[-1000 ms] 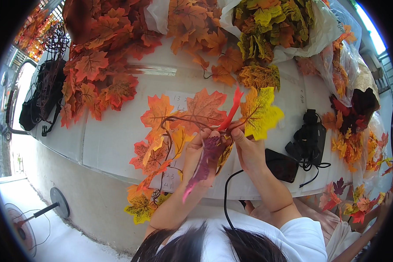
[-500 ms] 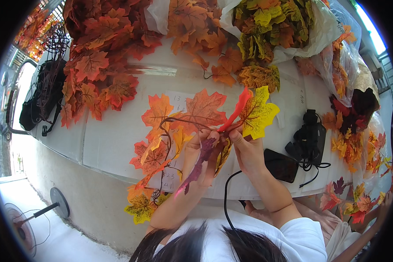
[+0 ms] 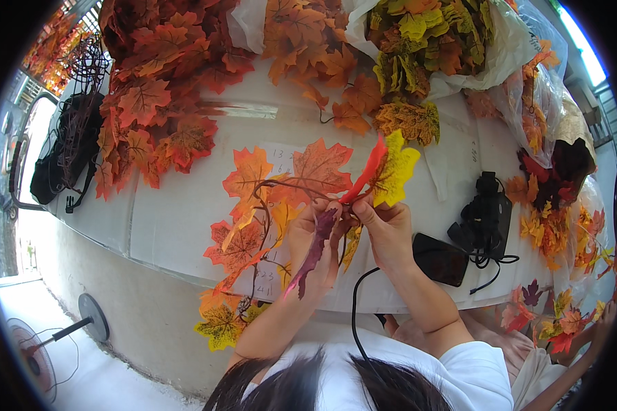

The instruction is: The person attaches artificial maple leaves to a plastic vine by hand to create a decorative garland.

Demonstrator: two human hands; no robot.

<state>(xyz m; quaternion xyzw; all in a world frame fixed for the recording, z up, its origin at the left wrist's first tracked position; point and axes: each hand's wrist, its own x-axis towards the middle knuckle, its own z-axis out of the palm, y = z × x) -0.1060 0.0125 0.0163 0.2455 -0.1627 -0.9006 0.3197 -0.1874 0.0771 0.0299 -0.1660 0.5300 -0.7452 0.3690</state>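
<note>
An artificial maple leaf garland [image 3: 240,240] with orange, red and yellow leaves on a brown stem hangs from my hands, over the near table edge. My left hand [image 3: 312,236] pinches its stem, with a purple leaf [image 3: 317,250] drooping in front of the fingers. Close beside it, my right hand [image 3: 389,236] has thumb and fingers closed on the stem below a yellow leaf [image 3: 394,171]. A red leaf [image 3: 367,171] rises between both hands. The exact joint at the fingertips is partly hidden.
Piles of orange leaves [image 3: 164,89] and yellow-green leaves [image 3: 428,48] lie across the far side of the white table [image 3: 164,219]. Right of my hands are a black phone [image 3: 440,260] and a black device with cable [image 3: 485,219]. Another person's hand [image 3: 605,315] holds leaves at far right.
The yellow leaf has shifted left and turned more edge-on, and the red leaf has tilted. The purple leaf has swung slightly; both hands stay nearly in place.
</note>
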